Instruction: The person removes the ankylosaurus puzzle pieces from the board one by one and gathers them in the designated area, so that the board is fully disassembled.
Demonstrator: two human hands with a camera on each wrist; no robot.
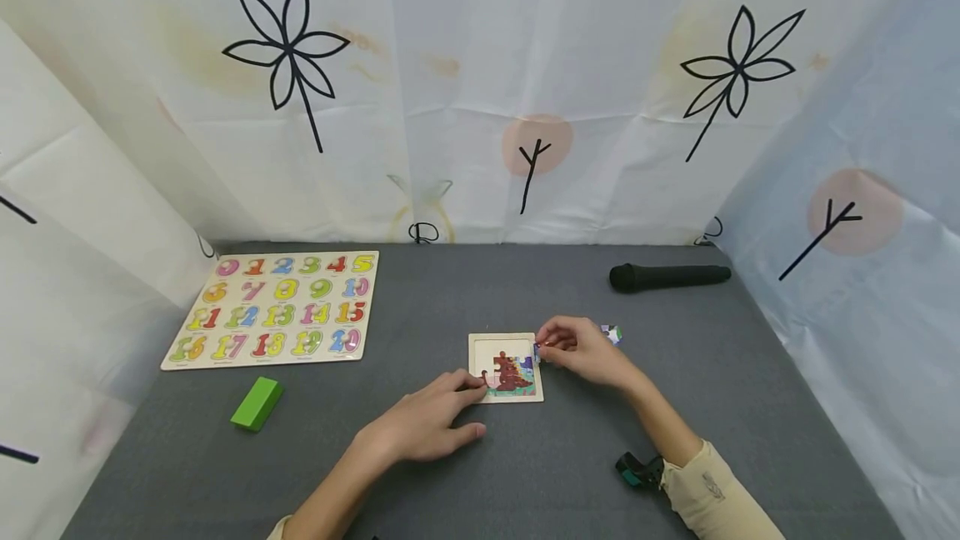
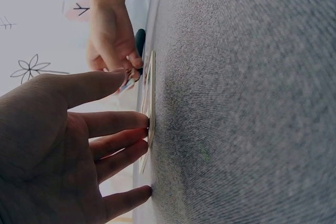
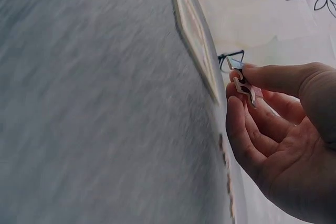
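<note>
A small wooden puzzle tray lies in the middle of the table. Joined pieces with a brown animal picture fill its lower right part; bare wood shows at the top and left. My left hand rests its extended fingertips on the tray's lower left edge, thumb apart from it. Just off the tray's right edge, my right hand pinches a jigsaw piece between thumb and fingers, raised above the table in the right wrist view. Another puzzle piece, white and purple, lies behind the right hand, partly hidden by it.
At the back left lies a number board with colourful numerals. A green block sits in front of it. Toward the back right is a black microphone. A dark strap-like object shows beside the right sleeve.
</note>
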